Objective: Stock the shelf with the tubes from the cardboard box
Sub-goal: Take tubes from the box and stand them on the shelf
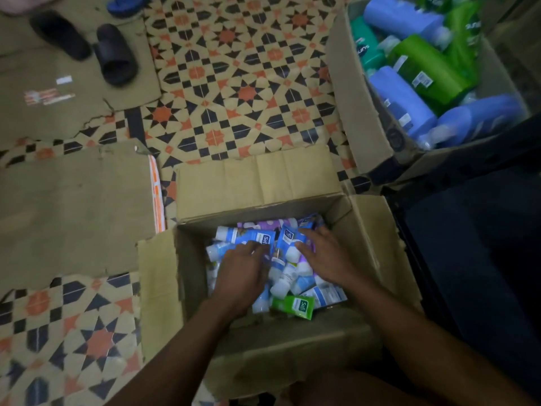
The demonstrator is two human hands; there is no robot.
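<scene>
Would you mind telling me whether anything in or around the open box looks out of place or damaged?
One green tube lies among blue and purple ones in the cardboard box, whose left flap is torn ragged.

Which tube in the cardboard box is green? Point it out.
The green tube at the cardboard box's near edge, beside the left hand's wrist; every other visible tube is blue, purple or white.
</scene>
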